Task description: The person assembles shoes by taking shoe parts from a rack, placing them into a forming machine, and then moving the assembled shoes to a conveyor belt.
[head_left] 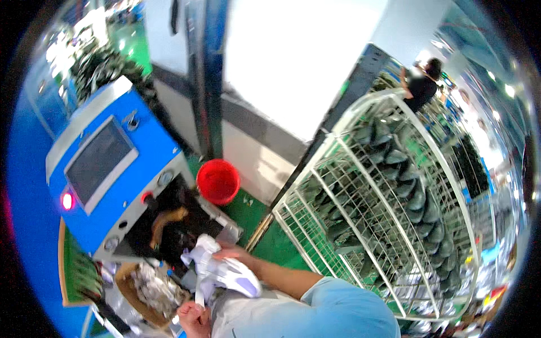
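A white shoe with a lavender sole (228,274) is held in front of my body, just below the dark opening (169,225) of a blue machine (107,163). My right hand (230,252) grips the shoe from above, its forearm running in from my light blue sleeve at the lower right. My left hand (191,318) sits at the bottom edge, fingers closed on a white strip (199,294) that hangs from the shoe. Inside the machine's opening a tan curved form (166,219) shows.
A red bucket (218,180) stands on the green floor behind the machine. A white wire rack cart (394,225) full of dark shoes fills the right. A cardboard box (127,290) of crumpled silvery material lies at lower left. A person in black (422,84) stands far off.
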